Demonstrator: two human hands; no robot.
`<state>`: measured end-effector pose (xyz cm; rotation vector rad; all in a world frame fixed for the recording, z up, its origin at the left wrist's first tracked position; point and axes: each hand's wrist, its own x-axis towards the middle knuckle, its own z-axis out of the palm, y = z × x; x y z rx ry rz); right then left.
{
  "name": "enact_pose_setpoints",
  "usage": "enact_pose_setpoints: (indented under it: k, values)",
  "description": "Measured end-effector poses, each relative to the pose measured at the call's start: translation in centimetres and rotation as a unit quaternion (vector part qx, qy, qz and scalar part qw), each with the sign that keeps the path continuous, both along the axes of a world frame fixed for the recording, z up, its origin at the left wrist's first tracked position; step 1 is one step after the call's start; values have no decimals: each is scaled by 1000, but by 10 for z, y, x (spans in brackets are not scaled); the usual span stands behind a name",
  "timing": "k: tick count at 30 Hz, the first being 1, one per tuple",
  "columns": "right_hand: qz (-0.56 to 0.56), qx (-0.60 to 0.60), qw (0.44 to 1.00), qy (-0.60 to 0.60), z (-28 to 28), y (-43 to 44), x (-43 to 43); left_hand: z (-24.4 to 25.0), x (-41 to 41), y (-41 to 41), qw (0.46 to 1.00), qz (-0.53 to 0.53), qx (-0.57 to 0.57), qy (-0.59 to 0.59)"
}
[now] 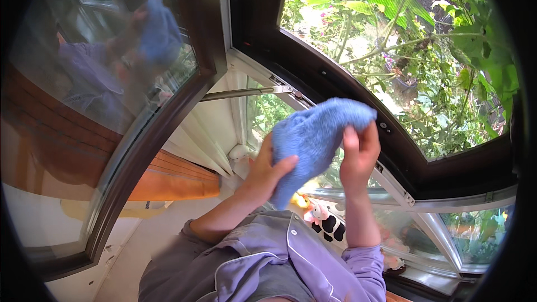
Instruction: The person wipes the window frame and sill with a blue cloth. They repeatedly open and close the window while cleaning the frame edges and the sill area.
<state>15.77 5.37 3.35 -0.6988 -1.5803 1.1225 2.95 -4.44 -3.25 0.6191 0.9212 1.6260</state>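
Note:
A blue fluffy cleaning cloth [316, 136] hangs between my two hands, held up in front of my chest. My left hand [270, 161] grips its left side, the thumb lying over the fabric. Its upper right corner is pinched in my right hand [361, 147]. Behind the cloth runs the dark window frame [335, 77]. To my left stands an opened glass sash [176, 134], and its pane mirrors the cloth and my arms. A metal stay arm [247, 93] joins sash and frame.
Plush toys, among them a black-and-white cow [329, 226] and a yellow one [298, 200], sit below my right forearm. A pale curtain [205, 134] hangs behind the sash, near an orange panel [180, 178]. Leafy plants [398, 50] fill the view beyond the window.

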Motion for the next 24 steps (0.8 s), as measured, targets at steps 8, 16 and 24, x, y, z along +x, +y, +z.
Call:
enact_pose_setpoints:
  k: [8,16,24]
  values:
    - [30,417,800,-431,7,77,-93,28,5,35,991,-56,21,-118]
    - [89,479,725,-486,11,83,-128,14,-22,31,994,-37,-10,-107]
    - [45,426,824,-371,49,91,-146,7,-37,33,996,23,45,-70]
